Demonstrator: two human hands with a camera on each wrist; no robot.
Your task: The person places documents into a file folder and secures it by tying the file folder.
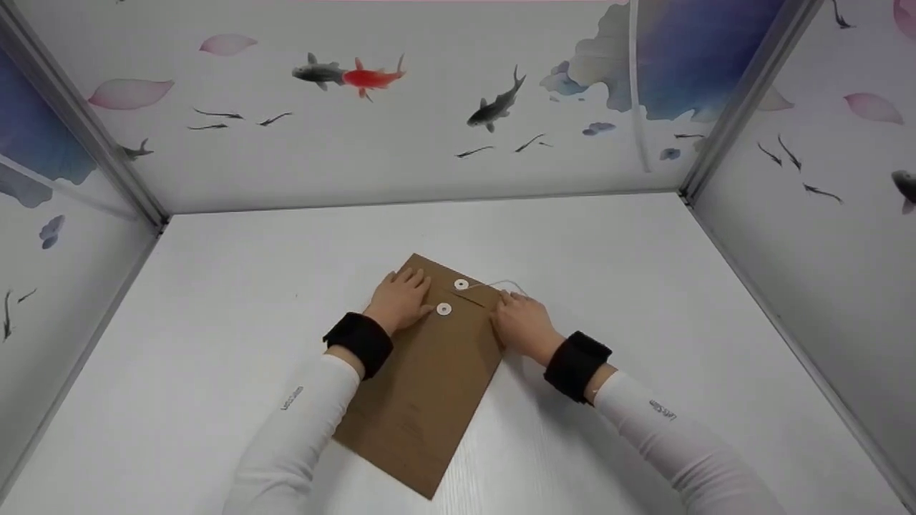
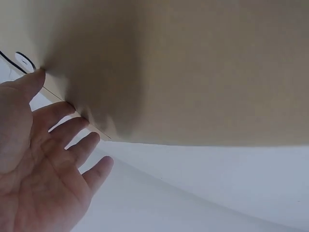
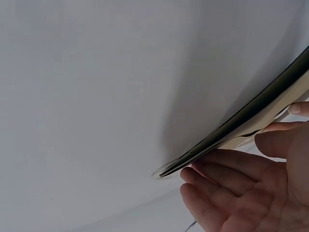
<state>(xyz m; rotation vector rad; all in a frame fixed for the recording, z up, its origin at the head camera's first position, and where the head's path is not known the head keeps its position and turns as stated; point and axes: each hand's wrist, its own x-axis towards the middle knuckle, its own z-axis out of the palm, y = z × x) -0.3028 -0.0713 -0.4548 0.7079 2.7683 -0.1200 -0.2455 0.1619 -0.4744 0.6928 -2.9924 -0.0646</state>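
A brown paper document envelope [image 1: 429, 386] lies slanted on the white table, its flap end pointing away from me. The upper white button disc [image 1: 461, 285] is on the flap. Just below the flap's edge sits the lower disc [image 1: 444, 309]. A thin white string [image 1: 507, 281] runs from the upper disc and loops over toward my right hand. My left hand [image 1: 401, 299] rests with spread fingers on the envelope's upper left side, thumb close to the lower disc. At the upper right edge, my right hand [image 1: 526, 323] touches the envelope with loosely bent fingers [image 3: 210, 188].
The white table [image 1: 236, 315] spreads around the envelope. Panels printed with fish and petals stand at the back [image 1: 429, 157], left and right, joined by grey metal corner posts [image 1: 751, 93]. Each wrist wears a black band [image 1: 578, 366].
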